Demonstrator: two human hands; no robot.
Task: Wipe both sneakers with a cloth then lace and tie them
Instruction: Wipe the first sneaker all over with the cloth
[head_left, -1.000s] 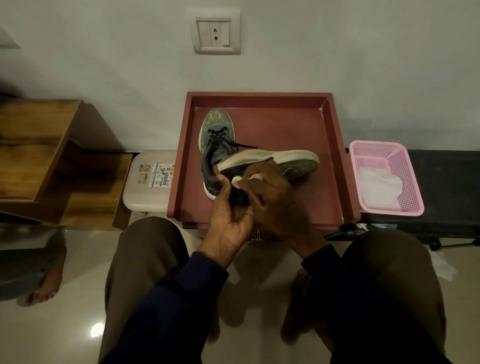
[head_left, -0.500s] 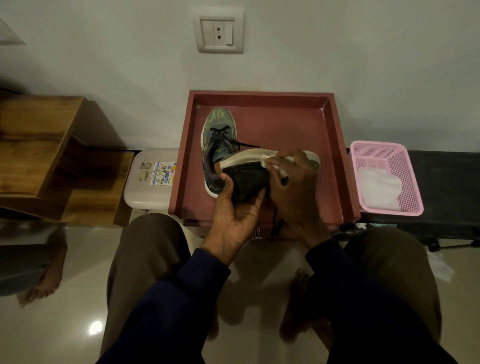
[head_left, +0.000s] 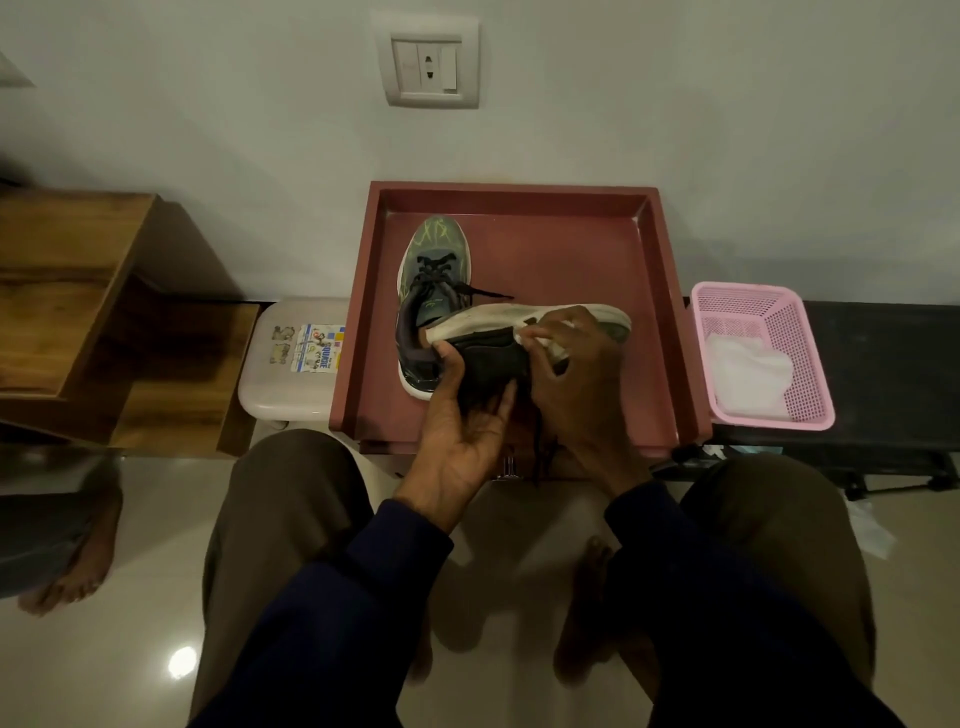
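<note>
Wiping underway: left hand (head_left: 462, 415) grips tilted sneaker (head_left: 488, 361), fingers curled; right hand (head_left: 576, 384) pinches white cloth (head_left: 545, 345) against midsole. Judged ahead: second sneaker (head_left: 434, 260) in tray (head_left: 571, 249), lacing, tying.

Left hand (head_left: 457, 431) holds sneaker (head_left: 491, 361), right hand (head_left: 582, 395) presses cloth (head_left: 543, 347).

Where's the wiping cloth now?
Head view, centre: the right hand holds the cloth against the white sole of the held sneaker, over the red tray, left of the pink basket.
</note>
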